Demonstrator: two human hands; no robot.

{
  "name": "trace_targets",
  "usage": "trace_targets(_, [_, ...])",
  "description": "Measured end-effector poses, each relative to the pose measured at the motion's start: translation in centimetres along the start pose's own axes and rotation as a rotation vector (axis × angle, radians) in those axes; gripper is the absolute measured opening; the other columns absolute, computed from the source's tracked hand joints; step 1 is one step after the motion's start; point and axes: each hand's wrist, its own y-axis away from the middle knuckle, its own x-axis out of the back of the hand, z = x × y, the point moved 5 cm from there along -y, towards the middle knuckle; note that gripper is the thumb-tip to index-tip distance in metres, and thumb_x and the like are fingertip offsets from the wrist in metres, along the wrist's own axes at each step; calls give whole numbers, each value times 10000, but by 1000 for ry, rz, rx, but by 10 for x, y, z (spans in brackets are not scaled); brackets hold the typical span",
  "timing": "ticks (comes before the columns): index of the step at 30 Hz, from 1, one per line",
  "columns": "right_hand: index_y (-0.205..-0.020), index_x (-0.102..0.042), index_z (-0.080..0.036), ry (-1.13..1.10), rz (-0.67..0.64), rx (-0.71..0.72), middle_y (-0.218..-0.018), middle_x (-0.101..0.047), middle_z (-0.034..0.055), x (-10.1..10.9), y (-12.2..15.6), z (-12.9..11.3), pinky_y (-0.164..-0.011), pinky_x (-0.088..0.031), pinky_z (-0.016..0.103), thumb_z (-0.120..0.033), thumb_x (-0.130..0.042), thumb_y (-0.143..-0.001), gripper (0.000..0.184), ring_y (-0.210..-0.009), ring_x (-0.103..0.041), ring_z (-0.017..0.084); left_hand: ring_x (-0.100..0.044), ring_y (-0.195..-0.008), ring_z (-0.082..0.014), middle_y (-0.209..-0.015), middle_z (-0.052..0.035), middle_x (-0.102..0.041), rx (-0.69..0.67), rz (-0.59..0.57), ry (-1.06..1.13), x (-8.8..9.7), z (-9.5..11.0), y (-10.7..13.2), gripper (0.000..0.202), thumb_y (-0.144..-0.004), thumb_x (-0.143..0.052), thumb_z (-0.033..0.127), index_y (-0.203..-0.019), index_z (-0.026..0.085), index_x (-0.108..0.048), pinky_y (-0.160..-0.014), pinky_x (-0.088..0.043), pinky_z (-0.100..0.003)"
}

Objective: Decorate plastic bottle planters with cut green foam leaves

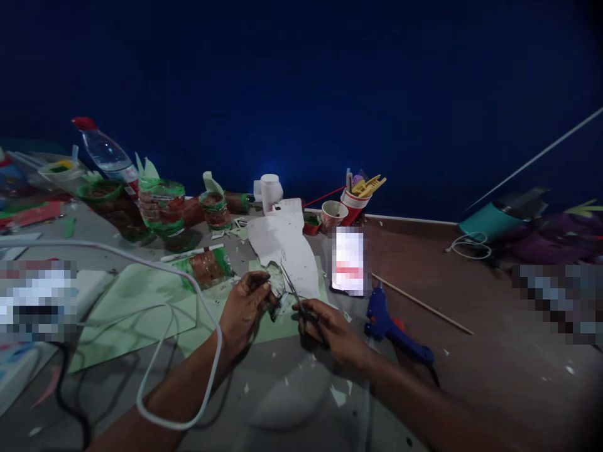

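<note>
While the left hand [247, 304] pinches a jagged, pale paper scrap [275, 281], the right hand [332, 329] holds slim metal scissors [294, 289], blades beside it, well in from the desk's [221, 402] edges. Toward the far edge stand rough brown-and-green cylinders [162, 210]; a curved blue plastic glue gun [391, 325] lies right of the scissors.

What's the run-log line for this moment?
left hand: holding pale cut paper | right hand: holding scissors | blue glue gun: on table, near wooden stick
</note>
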Motion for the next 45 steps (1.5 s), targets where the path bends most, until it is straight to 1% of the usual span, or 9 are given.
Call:
trace_targets(3, [-974, -559, -168, -43, -17, 24, -591, -391, -53, 0, 0, -3, -467, -278, 225, -652, -639, -690, 567, -500, -323, 76, -578, -565, -91, -641, 26, -605, 6, 14, -24, 3, 2, 0, 305, -624, -768, 233, -885, 147, -635, -575, -457, -211])
trace_targets(8, [-937, -571, -165, 0, -22, 24, -573, -380, -55, 1, 0, -9, -467, -286, 229, -653, -640, -686, 553, -497, -319, 80, -593, -547, -104, -598, 17, -609, 19, 68, -63, 5, 4, -1, 283, -596, -784, 246, -808, 135, -633, -532, -446, -197])
trace_targets(12, [-944, -568, -159, 33, -9, 38, -602, -414, -43, 1, 0, -9, -465, -297, 223, -656, -648, -668, 574, -510, -342, 79, -602, -554, -104, -609, 22, -611, 27, 62, -63, 3, 6, -1, 281, -585, -787, 229, -774, 143, -599, -525, -446, -187])
trace_targets(18, [-918, -581, -170, 130, -46, 7, -619, -449, -44, -4, 3, -6, -482, -338, 204, -452, -669, -724, 354, -525, -378, 74, -612, -585, -99, -668, 24, -601, 49, 29, 6, 2, 3, -1, 275, -598, -765, 215, -764, 146, -556, -576, -476, -192])
trace_targets(22, [-906, -590, -174, 177, -46, 13, -614, -465, -45, -4, 4, -7, -491, -365, 207, -350, -642, -730, 254, -529, -398, 78, -590, -575, -76, -703, 42, -596, 13, 65, 35, 5, 3, -1, 301, -599, -765, 230, -791, 159, -544, -615, -492, -193])
trace_targets(26, [-914, -583, -172, 172, -50, 8, -603, -466, -46, -4, 3, -4, -481, -353, 206, -340, -616, -742, 243, -522, -395, 79, -581, -542, -74, -639, 57, -569, 29, 58, 35, 5, 3, 0, 303, -600, -769, 233, -791, 168, -543, -574, -479, -180])
trace_targets(32, [-920, -562, -163, 206, -71, 43, -602, -464, -44, -3, 3, -3, -491, -353, 211, -322, -585, -755, 230, -530, -404, 86, -596, -582, -95, -675, 29, -588, 76, 48, 108, 3, 2, 1, 310, -553, -793, 184, -750, 151, -555, -592, -511, -212])
trace_targets(39, [-933, -604, -164, 344, -79, 36, -656, -492, -31, 2, 3, -2, -514, -345, 205, -251, -602, -727, 224, -554, -415, 84, -574, -552, -89, -631, 34, -576, 116, 42, 223, 3, -1, -1, 253, -617, -750, 151, -742, 162, -530, -606, -510, -231])
trace_targets(45, [-926, -618, -160, 319, -83, 8, -638, -493, -34, 3, 2, -2, -505, -356, 195, -275, -614, -718, 238, -545, -411, 77, -589, -602, -105, -647, 10, -594, 158, 19, 192, 2, -2, 2, 275, -608, -775, 147, -775, 152, -557, -599, -506, -222])
